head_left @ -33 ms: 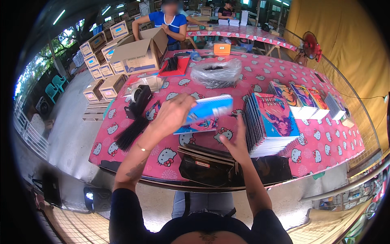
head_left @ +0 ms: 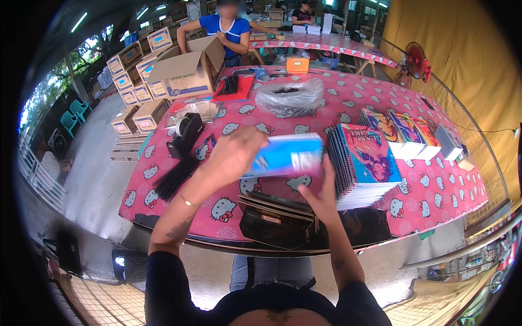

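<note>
My left hand (head_left: 236, 155) is closed on the left end of a blue spiral notebook (head_left: 291, 155), held tilted above the table and slightly blurred. Beside its right edge is my right hand (head_left: 322, 193), thumb and fingers apart, with nothing in it. To the right of that hand stands a tall stack of spiral notebooks (head_left: 370, 155) with a colourful illustrated cover on top. A black pouch (head_left: 274, 225) lies at the near table edge, below the held notebook. Loose black binding coils (head_left: 176, 176) lie left of my left forearm, next to a black tape dispenser (head_left: 187, 136).
More notebook stacks (head_left: 410, 133) stand at the right on the pink patterned table (head_left: 440, 187). Farther back are a clear plastic bag (head_left: 288, 100), a red sheet (head_left: 243, 93), an orange box (head_left: 297, 66) and an open carton (head_left: 187, 79). A person (head_left: 231, 32) in blue stands behind the carton.
The blue notebook has moved a little to the right with my left hand. My right hand has shifted slightly right and stays open.
</note>
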`<state>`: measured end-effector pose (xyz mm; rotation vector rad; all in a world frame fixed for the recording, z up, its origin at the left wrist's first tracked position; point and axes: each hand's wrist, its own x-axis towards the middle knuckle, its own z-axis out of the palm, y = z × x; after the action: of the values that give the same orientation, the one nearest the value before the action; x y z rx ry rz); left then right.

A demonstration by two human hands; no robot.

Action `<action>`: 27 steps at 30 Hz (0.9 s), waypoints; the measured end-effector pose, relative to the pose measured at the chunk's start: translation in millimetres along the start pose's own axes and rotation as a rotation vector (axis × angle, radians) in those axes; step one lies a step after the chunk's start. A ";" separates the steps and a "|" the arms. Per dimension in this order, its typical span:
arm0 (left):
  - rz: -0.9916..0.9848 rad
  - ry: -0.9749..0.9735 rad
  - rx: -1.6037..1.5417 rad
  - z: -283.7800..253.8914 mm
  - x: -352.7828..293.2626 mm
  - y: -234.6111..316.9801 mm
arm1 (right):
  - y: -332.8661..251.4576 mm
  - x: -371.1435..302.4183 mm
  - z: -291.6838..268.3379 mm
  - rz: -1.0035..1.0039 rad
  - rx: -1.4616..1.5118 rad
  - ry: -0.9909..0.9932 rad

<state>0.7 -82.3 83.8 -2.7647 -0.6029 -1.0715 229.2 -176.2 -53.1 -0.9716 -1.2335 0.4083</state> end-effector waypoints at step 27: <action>-0.031 -0.155 0.096 59.0 -109.3 72.3 | -11.2 -91.5 -21.1 0.351 0.179 -0.204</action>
<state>-6.8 -169.0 -30.5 -2.7797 -0.6981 -0.8161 216.2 -257.6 -99.5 -1.0106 -1.1843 0.8980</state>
